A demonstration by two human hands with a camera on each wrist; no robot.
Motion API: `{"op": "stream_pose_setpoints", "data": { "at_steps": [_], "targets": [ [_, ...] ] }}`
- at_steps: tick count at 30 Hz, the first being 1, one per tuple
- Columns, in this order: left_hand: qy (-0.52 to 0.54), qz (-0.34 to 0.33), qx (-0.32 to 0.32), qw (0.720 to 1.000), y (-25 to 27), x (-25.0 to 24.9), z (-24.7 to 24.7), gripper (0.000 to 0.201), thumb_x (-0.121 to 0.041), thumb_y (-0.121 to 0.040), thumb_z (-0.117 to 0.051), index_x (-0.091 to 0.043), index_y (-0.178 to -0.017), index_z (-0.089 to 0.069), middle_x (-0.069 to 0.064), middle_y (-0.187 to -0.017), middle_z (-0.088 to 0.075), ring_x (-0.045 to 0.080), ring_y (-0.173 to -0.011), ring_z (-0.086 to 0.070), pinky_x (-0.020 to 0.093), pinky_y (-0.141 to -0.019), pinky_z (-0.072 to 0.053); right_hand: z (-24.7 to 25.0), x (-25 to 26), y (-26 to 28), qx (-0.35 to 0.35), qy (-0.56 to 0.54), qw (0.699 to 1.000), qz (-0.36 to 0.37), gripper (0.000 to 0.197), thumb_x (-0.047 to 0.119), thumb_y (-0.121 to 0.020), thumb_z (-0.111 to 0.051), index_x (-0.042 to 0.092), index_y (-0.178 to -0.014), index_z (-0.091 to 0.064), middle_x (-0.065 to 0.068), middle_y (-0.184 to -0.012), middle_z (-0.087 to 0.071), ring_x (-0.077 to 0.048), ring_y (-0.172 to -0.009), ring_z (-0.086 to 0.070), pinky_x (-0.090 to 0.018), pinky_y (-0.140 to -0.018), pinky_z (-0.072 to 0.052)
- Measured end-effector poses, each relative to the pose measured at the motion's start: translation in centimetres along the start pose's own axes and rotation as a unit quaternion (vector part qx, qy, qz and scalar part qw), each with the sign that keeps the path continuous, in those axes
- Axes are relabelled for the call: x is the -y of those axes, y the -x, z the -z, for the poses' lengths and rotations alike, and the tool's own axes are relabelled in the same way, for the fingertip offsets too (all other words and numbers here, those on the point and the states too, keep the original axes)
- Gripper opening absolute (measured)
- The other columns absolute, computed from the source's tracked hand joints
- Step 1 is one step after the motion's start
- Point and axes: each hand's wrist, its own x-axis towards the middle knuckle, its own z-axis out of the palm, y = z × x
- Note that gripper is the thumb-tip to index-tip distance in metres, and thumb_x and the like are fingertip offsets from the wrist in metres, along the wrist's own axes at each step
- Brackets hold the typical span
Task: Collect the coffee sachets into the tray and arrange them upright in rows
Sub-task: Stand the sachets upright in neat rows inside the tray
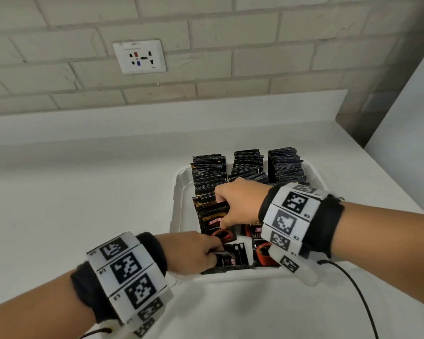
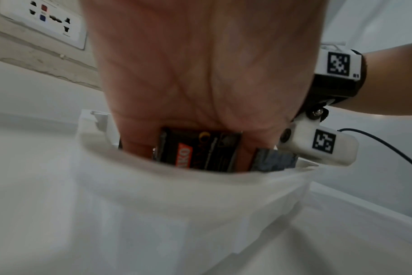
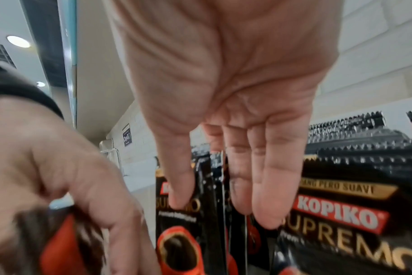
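1. Standing upright in one white tray (image 1: 181, 216) on a white counter (image 1: 83, 192), black coffee sachets (image 1: 284, 165) are seen in three rows: a left row (image 1: 207, 174), a middle row (image 1: 249, 165) and a right row; the sachets are packed too tightly to be counted.
2. Two hands are seen inside the tray, each wrist wrapped in one band of black-and-white markers.
3. The right hand (image 1: 238, 204) is placed at the near end of the left row, and an upright sachet (image 1: 217, 225) is pinched between its thumb (image 3: 176, 178) and straight fingers (image 3: 270, 186).
4. The left hand (image 1: 194, 250) is reaching over the tray's near rim, and one sachet lying flat (image 2: 200, 148) at the near left corner is grasped by its curled fingers.
5. One more front-facing sachet (image 1: 260, 243) is seen leaning at the near end of the middle row, just beside the right wrist.
6. One wall socket (image 1: 139, 57) is mounted on the brick wall behind the counter.
7. One black cable (image 1: 353, 285) is seen trailing from the right wristband across the counter.
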Motion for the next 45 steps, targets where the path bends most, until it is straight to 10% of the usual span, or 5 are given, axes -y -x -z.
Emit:
{"op": "stream_pose_setpoints", "data": {
  "at_steps": [11,23,31,36,45],
  "targets": [
    [0.051,-0.037,-0.103,0.993,0.5,0.9,1.0,0.016,-0.014,-0.097,-0.041,-0.014,-0.105,-0.055,-0.01,-0.082,-0.054,0.0,-0.068,-0.048,0.008,-0.061,-0.036,3.6,-2.0,4.8,-0.096,-0.106,0.99,-0.015,0.019,0.031,-0.086,-0.062,0.021,-0.101,-0.057,0.009,-0.089,-0.06,-0.008,-0.081,-0.056,-0.015,-0.064,-0.04],
    [0.318,-0.109,-0.106,0.936,2.2,-0.7,2.6,0.034,-0.011,-0.074,-0.055,-0.009,-0.108,-0.054,0.021,-0.108,-0.061,0.022,-0.092,-0.062,0.051,-0.089,-0.049,0.6,-1.6,8.5,-0.093,-0.378,0.921,-0.008,0.029,0.035,-0.076,-0.069,0.03,-0.101,-0.055,0.007,-0.088,-0.07,-0.006,-0.067,-0.066,-0.024,-0.063,-0.055],
    [0.221,-0.107,-0.191,0.951,2.6,-1.4,2.2,0.012,-0.025,-0.085,-0.064,-0.02,-0.095,-0.061,0.0,-0.09,-0.067,0.01,-0.074,-0.062,0.021,-0.07,-0.05,-0.7,-2.7,8.8,-0.187,-0.405,0.895,-0.018,0.006,0.018,-0.083,-0.065,0.019,-0.081,-0.059,0.002,-0.08,-0.07,-0.011,-0.062,-0.065,-0.023,-0.054,-0.054],
    [0.092,-0.014,-0.107,0.99,2.6,-0.1,0.6,0.021,-0.038,-0.092,-0.051,-0.028,-0.109,-0.06,-0.017,-0.103,-0.059,-0.001,-0.09,-0.057,0.012,-0.078,-0.046,-1.2,-4.9,10.6,-0.247,-0.448,0.857,-0.055,0.005,0.014,-0.083,-0.062,0.016,-0.085,-0.058,0.005,-0.077,-0.072,-0.008,-0.072,-0.069,-0.027,-0.057,-0.058],
    [-0.018,0.039,0.042,0.998,0.7,-1.5,-0.7,0.079,-0.065,-0.083,-0.043,-0.025,-0.146,-0.02,-0.007,-0.148,-0.027,0.01,-0.132,-0.031,0.029,-0.111,-0.028,-2.3,-6.0,12.9,-0.255,-0.51,0.819,-0.059,0.006,0.005,-0.08,-0.063,0.011,-0.081,-0.061,0.0,-0.075,-0.073,-0.009,-0.065,-0.068,-0.026,-0.055,-0.057]
  ]
}}
